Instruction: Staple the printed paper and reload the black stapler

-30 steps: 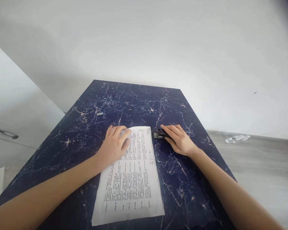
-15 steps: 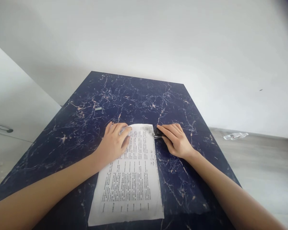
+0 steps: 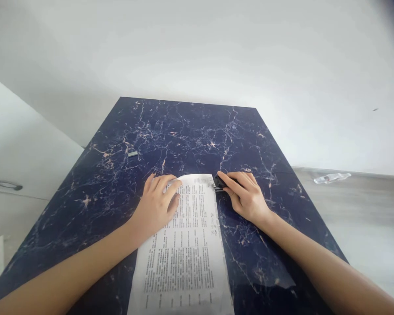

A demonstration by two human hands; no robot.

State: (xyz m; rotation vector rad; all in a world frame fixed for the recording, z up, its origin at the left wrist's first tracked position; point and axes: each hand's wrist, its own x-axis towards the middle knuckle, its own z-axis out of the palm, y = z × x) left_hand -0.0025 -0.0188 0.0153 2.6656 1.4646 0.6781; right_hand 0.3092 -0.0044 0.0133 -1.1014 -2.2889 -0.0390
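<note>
1. My paper [image 3: 184, 245] lies flat on the dark blue table [image 3: 190, 131], print side up. Its near end runs out of my view. I can't tell if it is one sheet or a few.
2. My left hand [image 3: 156, 199] rests on the far left part of the paper. Its fingers are a bit bent and a little apart, with the thumb away from them. It lies on the paper and doesn't grip anything that I can see.
3. My right hand [image 3: 246, 197] is just past the paper's right side. It is closed around a small black stapler [image 3: 221, 181], finger on top and thumb below.
4. The stapler's front end meets the paper's right edge, close to the far corner. It's too small to tell how much paper is in its mouth.
5. A little pale strip [image 3: 133, 154] sits beyond the paper, off to its left. I touch it with neither hand.
6. I think the step now is lining up the stapler on that edge.
7. To me, the next move needs a firm squeeze from my right hand, with my left hand holding the paper steady. If the paper slips, the staple could go in crooked.
</note>
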